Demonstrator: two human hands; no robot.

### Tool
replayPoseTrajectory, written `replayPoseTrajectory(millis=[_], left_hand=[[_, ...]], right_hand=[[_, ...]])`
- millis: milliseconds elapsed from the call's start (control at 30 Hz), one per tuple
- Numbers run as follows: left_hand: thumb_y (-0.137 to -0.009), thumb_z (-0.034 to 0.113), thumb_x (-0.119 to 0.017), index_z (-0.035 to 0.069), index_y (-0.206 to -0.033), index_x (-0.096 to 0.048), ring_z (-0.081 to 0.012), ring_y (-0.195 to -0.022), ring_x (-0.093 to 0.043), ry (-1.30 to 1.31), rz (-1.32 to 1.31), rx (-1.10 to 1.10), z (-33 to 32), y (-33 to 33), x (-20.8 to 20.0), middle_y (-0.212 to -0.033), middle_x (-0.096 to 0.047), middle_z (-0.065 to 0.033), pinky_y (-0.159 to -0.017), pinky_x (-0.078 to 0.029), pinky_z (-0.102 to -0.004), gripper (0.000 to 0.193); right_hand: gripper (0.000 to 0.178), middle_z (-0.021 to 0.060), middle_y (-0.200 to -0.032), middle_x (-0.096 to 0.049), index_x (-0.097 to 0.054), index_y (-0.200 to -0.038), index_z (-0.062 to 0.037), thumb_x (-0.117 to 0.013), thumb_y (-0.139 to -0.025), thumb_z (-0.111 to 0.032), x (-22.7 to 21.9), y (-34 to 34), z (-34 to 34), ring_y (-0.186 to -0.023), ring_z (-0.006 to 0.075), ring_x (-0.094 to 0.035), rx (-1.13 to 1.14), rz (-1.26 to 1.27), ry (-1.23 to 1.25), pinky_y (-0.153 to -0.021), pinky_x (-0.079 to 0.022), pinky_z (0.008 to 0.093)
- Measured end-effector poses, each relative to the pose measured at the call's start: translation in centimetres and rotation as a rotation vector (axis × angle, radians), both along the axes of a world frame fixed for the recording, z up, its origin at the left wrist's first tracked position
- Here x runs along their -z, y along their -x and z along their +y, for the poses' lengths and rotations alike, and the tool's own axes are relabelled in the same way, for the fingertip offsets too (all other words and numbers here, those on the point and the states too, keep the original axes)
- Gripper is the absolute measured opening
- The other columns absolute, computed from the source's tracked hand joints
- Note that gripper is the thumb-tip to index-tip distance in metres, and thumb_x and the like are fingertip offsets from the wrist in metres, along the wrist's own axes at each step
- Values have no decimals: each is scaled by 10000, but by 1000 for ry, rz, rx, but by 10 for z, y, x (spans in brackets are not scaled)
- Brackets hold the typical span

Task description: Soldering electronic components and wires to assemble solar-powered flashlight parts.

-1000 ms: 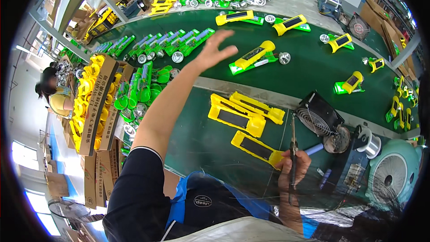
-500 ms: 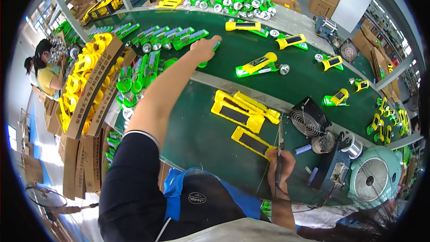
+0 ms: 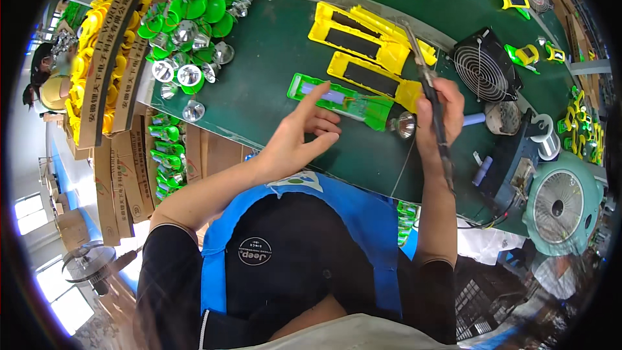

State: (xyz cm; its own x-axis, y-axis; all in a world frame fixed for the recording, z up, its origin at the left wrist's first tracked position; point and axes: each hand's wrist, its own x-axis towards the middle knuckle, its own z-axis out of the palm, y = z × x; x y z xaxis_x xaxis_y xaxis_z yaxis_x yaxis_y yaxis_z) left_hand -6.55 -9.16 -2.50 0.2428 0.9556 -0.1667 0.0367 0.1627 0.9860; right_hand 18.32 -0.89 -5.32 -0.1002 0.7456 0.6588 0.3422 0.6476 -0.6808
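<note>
On the green bench in front of me lies an open green flashlight housing (image 3: 372, 109) with a purple battery cell (image 3: 329, 94) inside. Its silver reflector (image 3: 406, 125) sits at the right end, and thin wires show beside the cell. My left hand (image 3: 299, 131) has its index finger stretched to the cell, thumb spread and the other fingers bent; nothing is gripped in it. A soldering iron (image 3: 435, 107) is held in my right hand (image 3: 447, 113), its tip pointing up and away over the yellow casings. Just behind the housing lies a yellow casing with a dark panel (image 3: 369, 78).
More yellow casings (image 3: 353, 39) lie farther back. Green flashlight bodies with reflectors (image 3: 194, 32) are heaped at left, beside a carton (image 3: 110, 58) of yellow parts. To the right stand a black fan (image 3: 483, 65), a solder spool (image 3: 545, 142) and a pale green fan (image 3: 557, 207).
My left hand has come back from the far belt to the near bench, where a green housing now lies. My right hand has moved up with the soldering iron. The view has tilted nearer.
</note>
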Motion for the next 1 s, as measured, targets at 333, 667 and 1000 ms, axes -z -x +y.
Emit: replayPoseTrajectory(millis=[333, 667, 1000], left_hand=[[-728, -42, -688, 54, -1056, -674, -246, -813, -604, -915, 510, 312, 66, -10, -5, -962, -626, -77, -666, -501, -336, 342], [-746, -43, -679, 26, -861, -604, -164, -615, -522, -568, 372, 146, 70, -23, 3, -764, -559, -52, -558, -434, -273, 154], [-678, -56, -642, 21, -792, -507, -283, -786, -554, -782, 740, 240, 65, -29, -5, -858, -517, -95, -672, -478, -372, 192]], right_hand=[[403, 157, -914, -586, -480, -1005, -24, -705, -832, -310, -3, -44, -101, -662, 181, -563, -58, 697, 502, -612, -468, 300], [248, 125, -825, -614, -523, -957, 17, -658, -868, -172, -8, -14, -99, -661, 151, -615, 126, 578, 746, -640, -516, 268], [210, 112, -839, -587, -526, -942, 28, -647, -864, -124, -15, -9, -97, -688, 150, -620, 94, 448, 766, -643, -536, 280]])
